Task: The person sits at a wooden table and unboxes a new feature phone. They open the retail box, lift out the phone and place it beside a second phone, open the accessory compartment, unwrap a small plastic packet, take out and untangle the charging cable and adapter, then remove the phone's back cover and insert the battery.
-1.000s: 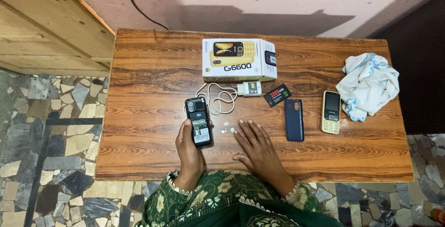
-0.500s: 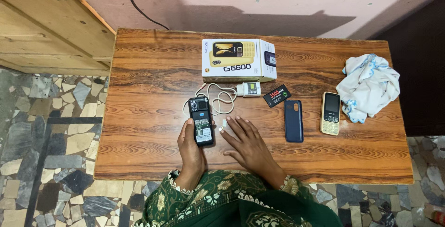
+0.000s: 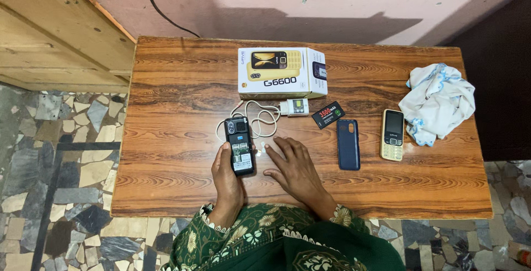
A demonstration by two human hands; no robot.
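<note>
My left hand point(image 3: 227, 177) holds a black keypad phone point(image 3: 239, 145) back side up, its rear cover off and the inner compartment showing. My right hand point(image 3: 295, 166) lies flat on the wooden table point(image 3: 166, 110) just right of the phone, fingers spread, fingertips at a small white piece point(image 3: 263, 149). A dark blue back cover point(image 3: 348, 144) lies to the right of that hand. A black battery point(image 3: 328, 115) rests above the cover. A gold keypad phone point(image 3: 392, 134) lies further right.
A white and yellow phone box point(image 3: 281, 73) stands at the table's back. A white charger with coiled cable point(image 3: 265, 115) lies in front of it. A crumpled white cloth point(image 3: 438, 103) sits at the right. A wooden door and tiled floor are on the left.
My right hand has slid forward and left across the table toward the small white piece beside the phone. The left hand keeps the phone almost still.
</note>
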